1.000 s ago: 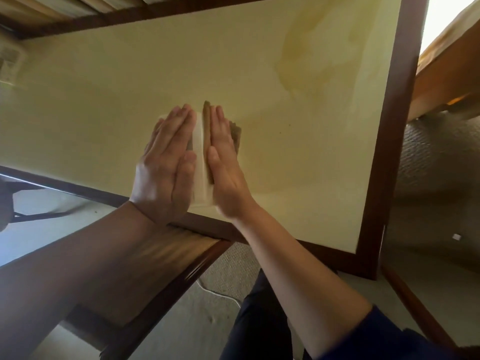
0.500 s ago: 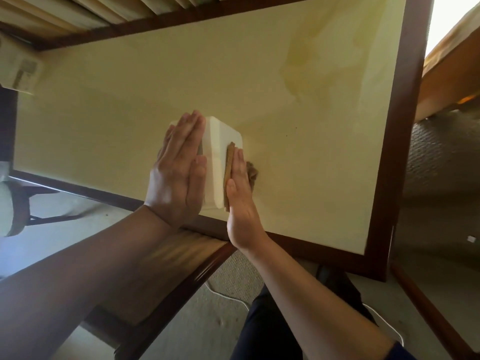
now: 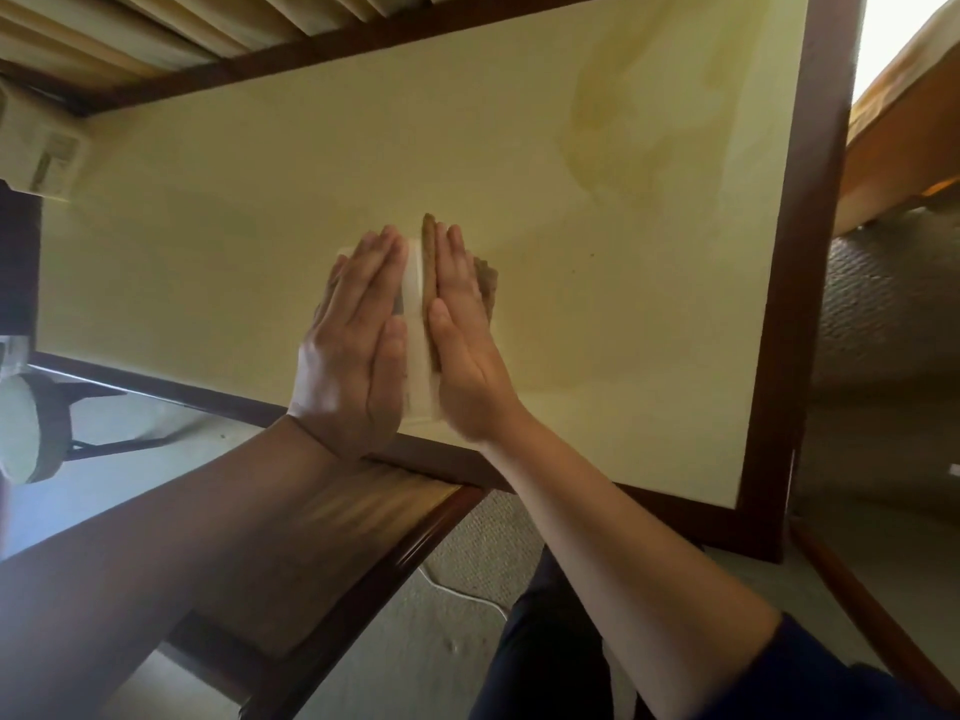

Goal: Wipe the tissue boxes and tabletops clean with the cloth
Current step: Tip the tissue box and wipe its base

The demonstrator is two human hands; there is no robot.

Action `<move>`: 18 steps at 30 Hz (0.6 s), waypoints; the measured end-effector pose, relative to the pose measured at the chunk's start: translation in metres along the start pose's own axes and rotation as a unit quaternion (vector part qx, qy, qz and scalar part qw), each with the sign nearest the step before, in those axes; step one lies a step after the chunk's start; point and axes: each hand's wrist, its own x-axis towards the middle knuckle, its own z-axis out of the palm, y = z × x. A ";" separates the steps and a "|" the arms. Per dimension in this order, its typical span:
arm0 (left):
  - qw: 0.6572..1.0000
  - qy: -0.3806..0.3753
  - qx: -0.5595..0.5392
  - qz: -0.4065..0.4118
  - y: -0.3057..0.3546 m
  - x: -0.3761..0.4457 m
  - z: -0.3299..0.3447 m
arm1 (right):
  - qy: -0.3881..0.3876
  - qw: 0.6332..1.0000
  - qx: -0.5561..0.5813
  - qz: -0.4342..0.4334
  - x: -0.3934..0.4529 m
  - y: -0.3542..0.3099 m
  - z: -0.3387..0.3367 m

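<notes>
A white tissue box stands near the front edge of the pale yellow tabletop, mostly hidden between my two hands. My left hand lies flat with straight fingers against the box's left side. With its fingers straight, my right hand presses a brown cloth flat against the box's right side. A strip of the cloth shows beside my fingers, and more of it pokes out on the far right of the hand.
The tabletop has a dark wooden frame and a yellowish stain at the back right. A second tissue box sits at the far left. A chair stands at the left, carpet and a white cable below.
My right hand has slid the cloth forward along the box's right side, away from me, after drawing back half a second ago. The left hand stays pressed on the box.
</notes>
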 end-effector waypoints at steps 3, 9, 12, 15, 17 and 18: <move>1.000 0.001 0.000 0.001 0.001 -0.001 0.000 | 0.006 1.000 -0.018 0.024 0.010 0.021 -0.006; 1.000 0.006 -0.007 0.001 0.002 -0.001 0.000 | -0.003 0.997 0.009 0.078 -0.023 0.025 -0.004; 1.000 0.002 0.000 0.002 0.002 -0.001 0.000 | -0.010 0.998 0.009 0.063 -0.048 0.015 -0.001; 1.000 -0.001 0.004 0.004 0.002 -0.001 0.000 | -0.017 0.999 0.011 0.045 -0.062 0.001 0.002; 1.000 0.003 0.003 0.002 0.002 -0.001 0.001 | -0.018 0.999 0.022 0.038 -0.062 -0.008 0.005; 1.000 0.004 0.001 0.000 0.001 -0.001 0.002 | -0.017 0.999 0.027 0.029 -0.060 -0.012 0.006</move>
